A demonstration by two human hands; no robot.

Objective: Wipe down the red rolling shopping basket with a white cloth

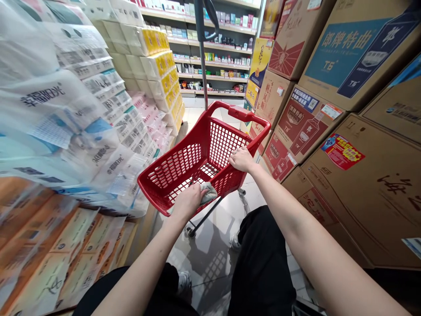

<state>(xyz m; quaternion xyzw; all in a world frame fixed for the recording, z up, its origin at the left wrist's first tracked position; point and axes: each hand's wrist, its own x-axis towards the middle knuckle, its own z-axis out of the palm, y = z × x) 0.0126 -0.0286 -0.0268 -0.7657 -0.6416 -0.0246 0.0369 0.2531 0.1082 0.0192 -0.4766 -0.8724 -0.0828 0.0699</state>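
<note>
A red moulded-plastic shopping basket [179, 164] with lattice-perforated walls and a rounded rim stands on a wheeled frame, directly in front of the person. A crumpled grey cloth [209, 193], soft and folded, lies over the basket's near rim. The left hand [187, 202] is narrowed over it, fingers closed on the fabric. The right hand [241, 159] lies across the rim on the right side, fingers slightly spread; whether it grips cannot be told.

A thin black metal frame [205, 215] with a small caster [190, 231] runs beneath the basket, and a slim grey pole [202, 57] rises behind its far rim. Pale glossy floor tiles [210, 259] run past the basket toward white store shelves [210, 52] packed with small goods. The aisle is narrow: plastic-wrapped tissue packs [66, 109] are stacked close on the left, and printed brown cardboard cartons [358, 57] rise close on the right, leaving the basket a modest gap on each side.
</note>
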